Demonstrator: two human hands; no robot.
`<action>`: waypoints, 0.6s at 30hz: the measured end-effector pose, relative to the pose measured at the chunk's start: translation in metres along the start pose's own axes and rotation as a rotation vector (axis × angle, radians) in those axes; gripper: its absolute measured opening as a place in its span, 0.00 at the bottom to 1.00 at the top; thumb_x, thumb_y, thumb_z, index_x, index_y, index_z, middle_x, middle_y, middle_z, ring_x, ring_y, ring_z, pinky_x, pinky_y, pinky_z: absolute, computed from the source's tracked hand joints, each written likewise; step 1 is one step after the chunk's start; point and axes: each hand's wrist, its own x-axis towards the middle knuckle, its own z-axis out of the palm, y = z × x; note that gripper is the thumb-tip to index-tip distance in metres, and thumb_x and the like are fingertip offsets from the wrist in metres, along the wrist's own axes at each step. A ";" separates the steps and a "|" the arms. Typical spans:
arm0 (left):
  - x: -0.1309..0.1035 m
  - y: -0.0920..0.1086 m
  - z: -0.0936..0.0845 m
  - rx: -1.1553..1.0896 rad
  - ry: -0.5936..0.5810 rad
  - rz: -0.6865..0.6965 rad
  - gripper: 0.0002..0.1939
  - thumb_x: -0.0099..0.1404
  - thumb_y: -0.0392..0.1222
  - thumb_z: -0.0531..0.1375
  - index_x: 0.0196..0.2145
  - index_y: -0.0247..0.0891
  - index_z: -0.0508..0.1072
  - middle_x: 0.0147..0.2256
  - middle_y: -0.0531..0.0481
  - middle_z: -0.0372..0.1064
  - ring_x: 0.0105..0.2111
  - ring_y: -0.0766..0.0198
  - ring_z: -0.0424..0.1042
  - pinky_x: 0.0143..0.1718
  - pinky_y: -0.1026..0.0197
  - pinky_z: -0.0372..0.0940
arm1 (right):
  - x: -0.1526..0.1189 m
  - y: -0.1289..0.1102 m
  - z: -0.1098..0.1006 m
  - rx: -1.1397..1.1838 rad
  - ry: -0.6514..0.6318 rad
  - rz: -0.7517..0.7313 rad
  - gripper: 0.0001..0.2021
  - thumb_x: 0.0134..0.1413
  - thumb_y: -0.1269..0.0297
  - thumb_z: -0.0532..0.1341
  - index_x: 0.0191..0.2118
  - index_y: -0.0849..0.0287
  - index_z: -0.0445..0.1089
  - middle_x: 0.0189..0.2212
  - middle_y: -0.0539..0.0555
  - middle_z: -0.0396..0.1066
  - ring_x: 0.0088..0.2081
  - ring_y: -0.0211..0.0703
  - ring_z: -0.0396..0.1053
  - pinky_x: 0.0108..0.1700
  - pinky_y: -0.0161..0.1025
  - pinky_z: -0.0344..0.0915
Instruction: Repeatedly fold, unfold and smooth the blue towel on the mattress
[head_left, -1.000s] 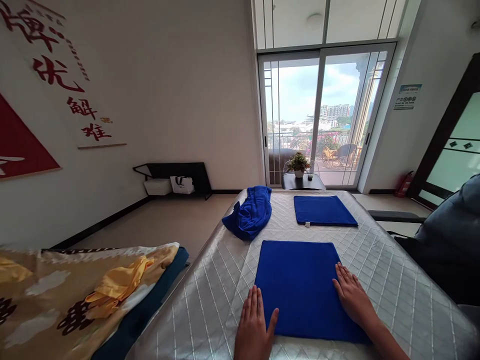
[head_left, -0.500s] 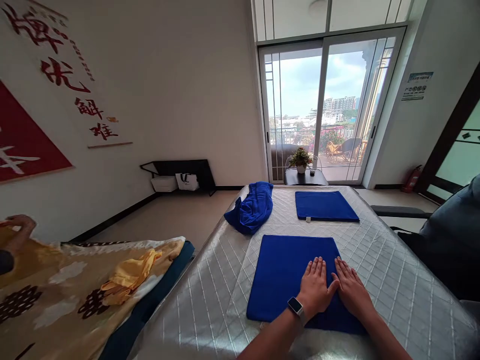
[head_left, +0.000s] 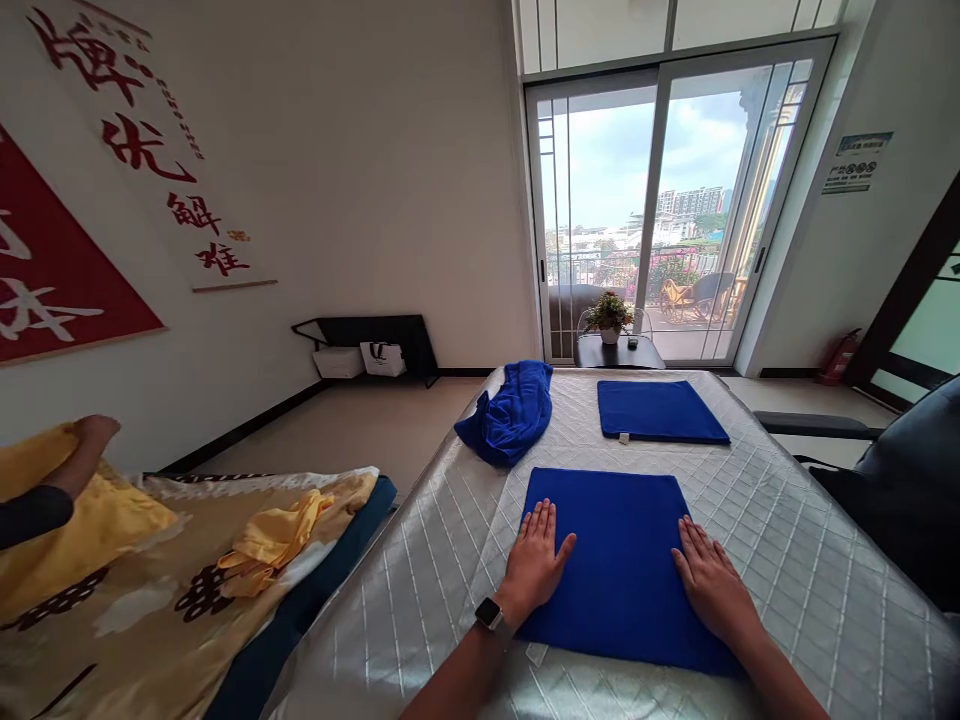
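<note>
A flat blue cloth piece (head_left: 619,570), roughly square like a cushion cover, lies spread before me on a quilted silver cover (head_left: 420,600). My left hand (head_left: 534,560) rests flat on its left edge, fingers stretched and thumb apart. On the right edge lies my right hand (head_left: 711,575), also flat with fingers extended. A small white tag (head_left: 537,653) sticks out at the near left edge. Farther back is a second flat blue piece (head_left: 660,411) with a white tag. To its left sits a crumpled blue cloth (head_left: 514,412).
At the left, another person's hand (head_left: 97,430) holds a yellow cloth (head_left: 97,520) over a patterned bedspread (head_left: 142,600). A crumpled yellow cloth (head_left: 277,540) lies there too. A potted plant (head_left: 610,318) stands beyond the silver cover; a dark chair (head_left: 911,470) is at the right.
My left hand has slid left across the blue piece to its left edge. My right hand stays near the right edge. The other person's hand and yellow cloth have come farther into view.
</note>
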 end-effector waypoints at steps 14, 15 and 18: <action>-0.006 -0.020 0.004 -0.041 0.048 -0.039 0.41 0.77 0.63 0.38 0.72 0.27 0.52 0.73 0.36 0.46 0.73 0.51 0.47 0.72 0.45 0.51 | 0.026 0.001 -0.017 -0.015 -0.090 0.029 0.33 0.70 0.56 0.39 0.74 0.67 0.49 0.74 0.59 0.44 0.74 0.50 0.42 0.73 0.54 0.44; -0.006 -0.020 0.003 -0.043 0.050 -0.039 0.40 0.77 0.63 0.38 0.72 0.28 0.51 0.73 0.36 0.46 0.73 0.51 0.47 0.72 0.45 0.51 | 0.034 0.000 -0.021 -0.017 -0.101 0.035 0.33 0.70 0.56 0.39 0.74 0.66 0.49 0.74 0.59 0.44 0.74 0.50 0.42 0.73 0.54 0.44; -0.007 -0.019 0.002 -0.049 0.050 -0.047 0.40 0.77 0.62 0.39 0.73 0.30 0.50 0.73 0.37 0.45 0.73 0.50 0.47 0.71 0.43 0.52 | 0.060 0.000 -0.030 -0.010 -0.121 0.063 0.33 0.70 0.57 0.39 0.74 0.67 0.48 0.74 0.59 0.43 0.74 0.50 0.42 0.73 0.54 0.43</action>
